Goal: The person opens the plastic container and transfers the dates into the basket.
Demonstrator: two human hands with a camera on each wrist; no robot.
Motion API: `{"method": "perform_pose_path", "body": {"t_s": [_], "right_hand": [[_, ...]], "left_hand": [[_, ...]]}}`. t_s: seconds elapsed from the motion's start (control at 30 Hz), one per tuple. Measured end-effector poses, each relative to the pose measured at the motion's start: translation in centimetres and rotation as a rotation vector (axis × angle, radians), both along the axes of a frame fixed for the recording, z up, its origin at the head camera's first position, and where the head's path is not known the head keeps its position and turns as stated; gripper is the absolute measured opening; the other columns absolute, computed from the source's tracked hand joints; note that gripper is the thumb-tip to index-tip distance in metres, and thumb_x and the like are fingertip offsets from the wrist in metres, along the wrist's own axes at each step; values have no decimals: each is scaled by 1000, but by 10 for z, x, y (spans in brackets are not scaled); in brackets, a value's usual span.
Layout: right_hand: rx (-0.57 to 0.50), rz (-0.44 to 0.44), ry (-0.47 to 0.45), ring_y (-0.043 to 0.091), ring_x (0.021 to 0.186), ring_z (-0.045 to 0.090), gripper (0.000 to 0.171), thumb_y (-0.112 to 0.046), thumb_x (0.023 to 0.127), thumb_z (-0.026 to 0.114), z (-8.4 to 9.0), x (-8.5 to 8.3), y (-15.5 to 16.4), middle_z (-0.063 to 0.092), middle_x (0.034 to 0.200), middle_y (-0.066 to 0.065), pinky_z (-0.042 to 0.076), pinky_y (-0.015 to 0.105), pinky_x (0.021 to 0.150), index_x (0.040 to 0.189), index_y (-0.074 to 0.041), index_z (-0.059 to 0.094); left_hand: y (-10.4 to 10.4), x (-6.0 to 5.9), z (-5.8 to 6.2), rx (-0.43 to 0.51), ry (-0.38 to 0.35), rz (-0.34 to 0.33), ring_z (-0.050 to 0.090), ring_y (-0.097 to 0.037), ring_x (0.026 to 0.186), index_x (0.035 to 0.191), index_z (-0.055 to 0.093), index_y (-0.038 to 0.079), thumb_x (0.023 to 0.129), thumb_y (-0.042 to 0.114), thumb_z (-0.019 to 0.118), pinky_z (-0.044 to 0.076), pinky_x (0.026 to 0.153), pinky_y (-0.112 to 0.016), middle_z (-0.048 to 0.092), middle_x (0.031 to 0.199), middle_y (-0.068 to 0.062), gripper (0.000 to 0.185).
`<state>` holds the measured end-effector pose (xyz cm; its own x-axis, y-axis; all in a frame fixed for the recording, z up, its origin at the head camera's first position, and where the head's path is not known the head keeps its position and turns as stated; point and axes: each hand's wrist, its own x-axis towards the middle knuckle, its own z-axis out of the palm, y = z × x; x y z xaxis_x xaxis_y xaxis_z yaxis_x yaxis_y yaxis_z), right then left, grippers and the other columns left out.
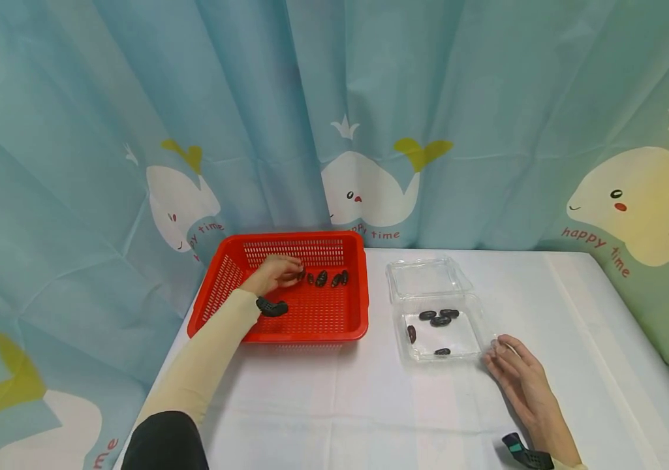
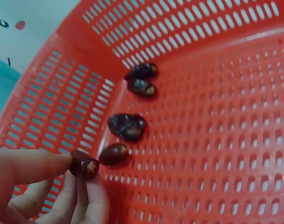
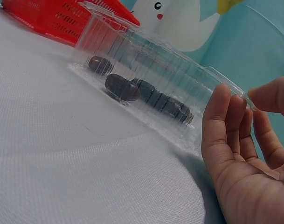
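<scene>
From the head view, my left hand (image 1: 275,273) was inside the red basket (image 1: 234,326) at its far side, fingers bunched at the left end of a short row of dates (image 1: 325,279) that lay near the back wall; I could not tell from there what the fingertips held. My right hand (image 1: 519,378) lay on the white table (image 1: 369,405) at the near right corner of the clear box (image 1: 475,326), fingers loosely spread and fingertips touching its rim. The box stood just right of the basket, its lid (image 1: 425,277) folded back, with five dates inside (image 1: 440,320). A whale-print curtain (image 1: 487,98) hung behind the table. From the left wrist view, my thumb and fingers (image 2: 44,165) pinched one date (image 2: 84,165) at its end, low by the basket's (image 2: 225,140) left wall. A second date (image 2: 114,153) lay just beside the pinched one, a third (image 2: 127,126) a little farther on, and two more (image 2: 142,79) touched each other near the corner. From the right wrist view, my right hand (image 3: 246,158) was open, palm up, fingers (image 3: 221,121) straight and close together against the box's (image 3: 179,65) corner, thumb apart above the rim, gripping nothing that I could see. Dark dates (image 3: 121,87) lay on the box floor behind the ribbed wall, and the basket (image 3: 48,18) showed beyond.
</scene>
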<state>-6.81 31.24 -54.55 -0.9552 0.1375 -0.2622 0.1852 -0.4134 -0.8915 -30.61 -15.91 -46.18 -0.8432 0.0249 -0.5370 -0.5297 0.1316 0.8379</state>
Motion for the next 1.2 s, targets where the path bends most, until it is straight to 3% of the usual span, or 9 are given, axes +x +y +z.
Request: {"method": "perform_pose_path", "body": {"t_s": [0.17, 0.27, 0.4, 0.67, 0.83, 0.93, 1.03, 1.13, 1.2], "right_hand": [[7, -1, -14, 3, 97, 70, 19, -10, 107, 56, 0, 0, 0, 64, 105, -9, 58, 18, 93, 121, -23, 59], [18, 0, -25, 3, 98, 70, 20, -12, 107, 56, 0, 0, 0, 64, 105, -10, 58, 18, 94, 123, -23, 58], [27, 1, -28, 3, 98, 70, 20, -12, 107, 57, 0, 0, 0, 63, 106, -10, 57, 18, 95, 124, -23, 57], [27, 3, -22, 3, 98, 70, 20, -12, 108, 56, 1, -1, 0, 62, 106, -9, 57, 18, 95, 123, -23, 57], [32, 7, -15, 3, 99, 69, 19, -12, 108, 56, 0, 0, 0, 63, 106, -9, 57, 18, 97, 124, -22, 58], [36, 9, -12, 3, 100, 69, 20, -12, 108, 56, 0, 0, 0, 62, 107, -9, 57, 18, 97, 125, -21, 57], [42, 7, -13, 3, 100, 69, 20, -12, 108, 56, -1, 0, 0, 62, 108, -9, 56, 18, 97, 126, -21, 57], [48, 7, -17, 2, 100, 69, 21, -12, 108, 56, -1, 0, 0, 61, 108, -9, 56, 18, 98, 127, -21, 57], [47, 6, -20, 2, 100, 69, 21, -13, 108, 56, -1, 0, 0, 61, 109, -9, 56, 18, 97, 127, -21, 57]], "left_hand": [[1, 1, -5, -74, 34, -11, 68, -11, 83, 137, 63, -4, 101, -1, 62, 60, 99, -37, 68, 98, 0, 37], [4, 2, -7, -103, 71, -10, 71, -29, 104, 135, 64, -6, 101, -2, 61, 54, 109, -44, 71, 114, -13, 34], [8, 4, -10, -163, 143, -33, 63, -40, 128, 130, 65, -9, 100, -4, 62, 54, 109, -48, 67, 131, -24, 31], [10, 3, -17, -332, 230, -95, 69, -40, 116, 115, 71, -7, 96, -3, 69, 61, 96, -45, 65, 128, -24, 20], [10, 6, -16, -443, 283, -176, 69, -31, 95, 106, 72, -5, 95, -1, 69, 60, 75, -35, 69, 120, -23, 12], [10, 7, -14, -516, 316, -238, 60, -22, 77, 101, 75, -5, 96, 1, 67, 49, 64, -30, 72, 106, -19, 11], [11, 6, -15, -552, 319, -273, 47, -17, 66, 92, 75, -4, 97, 2, 65, 41, 62, -30, 69, 83, -9, 13], [11, 4, -15, -565, 300, -286, 34, -15, 59, 75, 69, 2, 97, 3, 63, 37, 62, -33, 55, 62, 0, 24], [10, 3, -15, -571, 294, -300, 25, -15, 57, 61, 58, 8, 97, 3, 61, 33, 62, -34, 42, 53, 3, 37]]}}
